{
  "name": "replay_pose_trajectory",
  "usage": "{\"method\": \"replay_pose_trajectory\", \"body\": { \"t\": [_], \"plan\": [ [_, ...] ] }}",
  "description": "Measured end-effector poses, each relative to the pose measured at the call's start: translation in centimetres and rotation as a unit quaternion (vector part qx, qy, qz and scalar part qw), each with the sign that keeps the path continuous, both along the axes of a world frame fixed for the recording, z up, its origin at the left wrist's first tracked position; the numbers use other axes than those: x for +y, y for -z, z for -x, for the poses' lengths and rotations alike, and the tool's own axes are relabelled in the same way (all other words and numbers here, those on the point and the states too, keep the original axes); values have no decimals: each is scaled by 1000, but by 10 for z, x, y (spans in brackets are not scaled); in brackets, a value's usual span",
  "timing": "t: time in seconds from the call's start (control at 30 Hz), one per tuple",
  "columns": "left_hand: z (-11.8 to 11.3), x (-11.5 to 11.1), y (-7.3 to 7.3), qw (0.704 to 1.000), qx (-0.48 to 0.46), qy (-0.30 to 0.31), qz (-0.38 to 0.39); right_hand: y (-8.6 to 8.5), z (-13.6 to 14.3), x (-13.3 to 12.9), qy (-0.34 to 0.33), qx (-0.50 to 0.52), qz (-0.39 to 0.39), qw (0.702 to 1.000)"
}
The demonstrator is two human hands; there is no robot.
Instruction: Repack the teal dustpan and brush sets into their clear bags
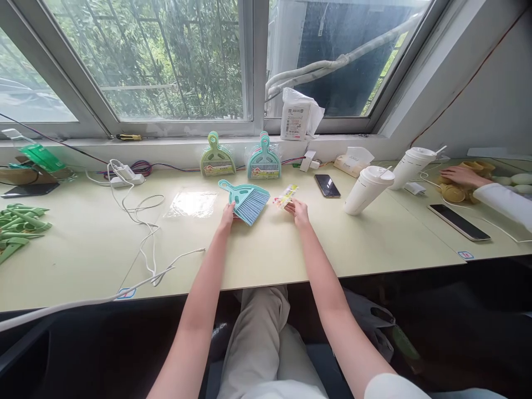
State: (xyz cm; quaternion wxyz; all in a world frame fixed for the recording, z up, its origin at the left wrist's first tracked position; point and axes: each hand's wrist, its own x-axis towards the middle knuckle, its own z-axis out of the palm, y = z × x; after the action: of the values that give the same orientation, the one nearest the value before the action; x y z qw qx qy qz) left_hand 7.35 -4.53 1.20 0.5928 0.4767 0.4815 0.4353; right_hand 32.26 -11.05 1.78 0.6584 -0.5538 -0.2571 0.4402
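Note:
My left hand [228,215] is closed on a small turquoise dustpan and brush set [248,202], held just over the table with its bristles toward the right. In my right hand [298,211] is a printed label card [286,196], pinched at its lower right end, apart from the set. A clear plastic bag [193,204] lies flat to the left of my left hand. Against the wall behind stand a green packaged brush set [217,160] and a turquoise packaged brush set [264,162], both with labels on them.
Charging cables [145,233] trail over the table on the left, near green strips [19,227]. To the right are a phone [327,185], a tissue pack [353,160] and two white cups [366,191]. Another person's hand [463,176] touches yellowish items at far right.

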Motion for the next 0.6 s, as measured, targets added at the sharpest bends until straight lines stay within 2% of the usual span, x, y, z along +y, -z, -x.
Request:
{"method": "replay_pose_trajectory", "body": {
  "t": [0.1, 0.17, 0.2, 0.27, 0.33, 0.4, 0.43, 0.5, 0.6],
  "plan": [
    [-2, -2, -2, 1000, 17, 13, -7, 4, 3, 2, -32, -54, 26, 998],
    [-4, -4, -2, 999, 39, 23, -11, 6, 17, 1, -47, -182, 52, 981],
    [-5, -4, -3, 998, 53, 28, -15, 7, 26, -1, -40, -263, 50, 963],
    [-7, -5, -2, 995, 88, 39, -40, 7, 45, -5, -19, -424, 16, 905],
    [-7, -6, 0, 986, 127, 61, -91, 4, 60, -9, -12, -552, -24, 833],
    [-7, -6, 1, 971, 168, 94, -141, 1, 68, -12, -22, -636, -47, 770],
    [-7, -7, 2, 963, 188, 110, -157, 0, 69, -13, -30, -662, -51, 747],
    [-6, -8, 3, 948, 226, 134, -176, -1, 70, -13, -33, -686, -43, 726],
    [-8, -12, 2, 926, 277, 159, -200, 0, 70, -13, -22, -684, -29, 729]
  ]
}}
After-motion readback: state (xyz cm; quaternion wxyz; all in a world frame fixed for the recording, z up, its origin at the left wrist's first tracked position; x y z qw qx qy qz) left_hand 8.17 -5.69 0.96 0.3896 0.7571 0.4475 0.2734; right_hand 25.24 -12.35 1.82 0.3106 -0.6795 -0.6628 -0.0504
